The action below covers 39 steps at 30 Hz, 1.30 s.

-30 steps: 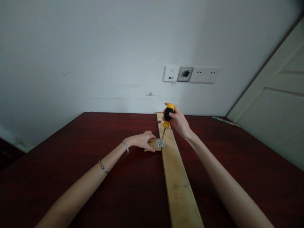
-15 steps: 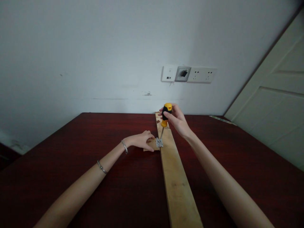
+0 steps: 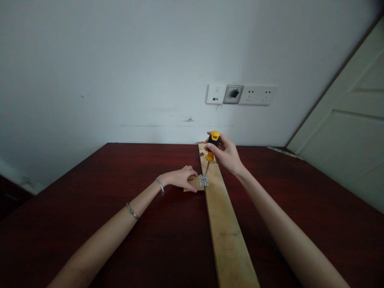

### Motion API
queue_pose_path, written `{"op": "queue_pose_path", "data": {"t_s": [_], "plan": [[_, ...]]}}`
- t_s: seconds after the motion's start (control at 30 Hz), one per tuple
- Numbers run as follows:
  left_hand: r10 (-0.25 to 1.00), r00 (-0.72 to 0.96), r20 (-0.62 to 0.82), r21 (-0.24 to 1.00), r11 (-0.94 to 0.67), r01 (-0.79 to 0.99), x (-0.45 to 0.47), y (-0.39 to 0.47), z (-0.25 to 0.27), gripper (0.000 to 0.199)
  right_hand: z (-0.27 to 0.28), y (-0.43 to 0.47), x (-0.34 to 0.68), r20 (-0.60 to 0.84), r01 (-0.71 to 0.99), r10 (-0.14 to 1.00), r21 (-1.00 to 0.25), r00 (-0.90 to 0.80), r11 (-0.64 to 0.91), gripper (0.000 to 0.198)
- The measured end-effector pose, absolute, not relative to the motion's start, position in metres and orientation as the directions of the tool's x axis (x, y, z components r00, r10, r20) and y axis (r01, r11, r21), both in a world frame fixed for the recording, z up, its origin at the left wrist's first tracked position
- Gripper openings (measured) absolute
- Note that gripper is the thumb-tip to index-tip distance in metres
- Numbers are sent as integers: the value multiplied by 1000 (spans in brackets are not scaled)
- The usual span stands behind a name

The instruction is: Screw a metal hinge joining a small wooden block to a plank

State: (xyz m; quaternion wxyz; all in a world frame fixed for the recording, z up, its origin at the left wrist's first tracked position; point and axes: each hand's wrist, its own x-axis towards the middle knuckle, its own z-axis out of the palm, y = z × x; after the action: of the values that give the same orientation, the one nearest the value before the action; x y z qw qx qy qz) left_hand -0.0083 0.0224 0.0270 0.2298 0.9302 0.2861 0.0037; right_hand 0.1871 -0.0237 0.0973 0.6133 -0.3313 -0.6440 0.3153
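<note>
A long wooden plank (image 3: 225,224) lies lengthwise on the dark red table. A silver metal hinge (image 3: 204,181) spans the seam between the plank's left edge and a small wooden block (image 3: 193,184). My left hand (image 3: 181,178) is closed on that block, thumb at the near edge and fingers at the far edge. In my right hand (image 3: 226,154) is a screwdriver (image 3: 213,140) with a black and yellow handle, held nearly upright. Its shaft slants down to the hinge's plank-side leaf. Whether a screw sits under the tip is too small to tell.
The dark red table (image 3: 144,248) meets a white wall (image 3: 150,72) at the back. Sockets and a switch plate (image 3: 258,95) are on the wall. A pale panelled door (image 3: 354,132) stands at the right, near a thin flat strip (image 3: 285,153) on the table's back edge.
The whole view has shifted slightly, so everything appears a little further right. My fingers on the screwdriver handle have changed position slightly, and the handle appears turned. My left hand keeps its hold.
</note>
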Motion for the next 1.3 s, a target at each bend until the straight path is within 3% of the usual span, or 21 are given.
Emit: {"op": "queue_pose_path", "data": {"t_s": [0.13, 0.37, 0.47, 0.67, 0.9, 1.3], "plan": [[531, 840, -117, 446, -727, 522, -9, 23, 26, 66, 96, -25, 186, 579, 49, 813, -811, -62, 582, 35], [524, 842, -125, 450, -727, 519, -9, 24, 26, 71, 85, -12, 189, 529, -118, 840, -848, -119, 517, 40], [523, 843, -126, 454, -725, 518, -9, 23, 27, 70, 85, -10, 192, 517, -98, 845, -856, -140, 508, 43], [522, 844, -121, 441, -734, 517, -8, 23, 27, 66, 95, -27, 189, 554, -91, 824, -833, -122, 546, 23], [523, 844, -123, 427, -740, 521, -8, 22, 28, 66, 98, -26, 185, 605, -38, 792, -796, -81, 604, 34], [528, 840, -127, 424, -737, 527, -9, 23, 26, 66, 97, -27, 186, 582, -13, 812, -813, -38, 582, 32]]}}
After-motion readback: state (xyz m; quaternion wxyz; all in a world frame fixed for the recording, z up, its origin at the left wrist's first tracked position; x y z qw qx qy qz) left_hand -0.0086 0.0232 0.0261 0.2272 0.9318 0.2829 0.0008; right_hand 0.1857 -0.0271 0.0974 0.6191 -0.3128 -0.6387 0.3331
